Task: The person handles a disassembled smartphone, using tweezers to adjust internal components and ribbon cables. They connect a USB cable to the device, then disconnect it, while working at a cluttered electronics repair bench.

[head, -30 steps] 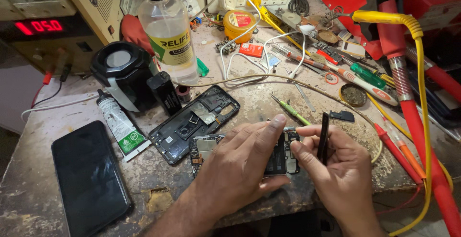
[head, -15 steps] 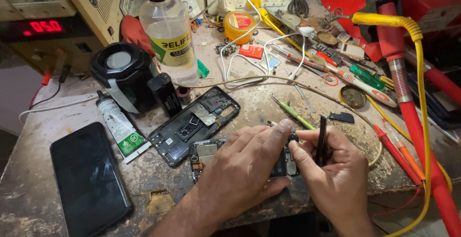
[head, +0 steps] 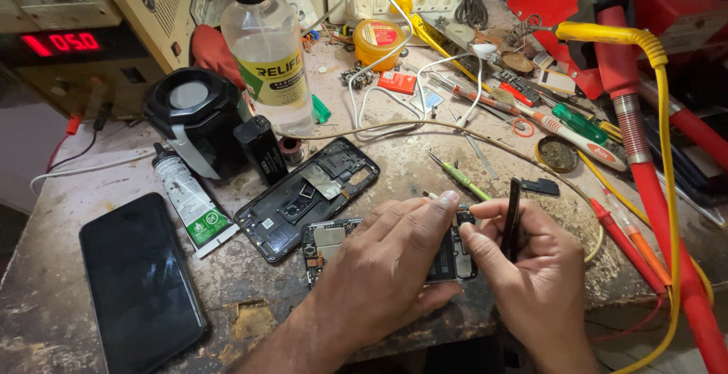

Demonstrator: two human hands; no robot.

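Two hands: left hand (head: 394, 268) on opened phone (head: 455, 256), right hand (head: 531, 268) w/ black tool (head: 514, 215).

opened phone body (head: 394, 249) | flat on bench, internals up, mostly hidden | black pry tool (head: 513, 219) | upright

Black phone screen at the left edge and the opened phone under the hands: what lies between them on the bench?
In the head view, a white glue tube and a black phone back frame lie between the black phone screen and the opened phone.
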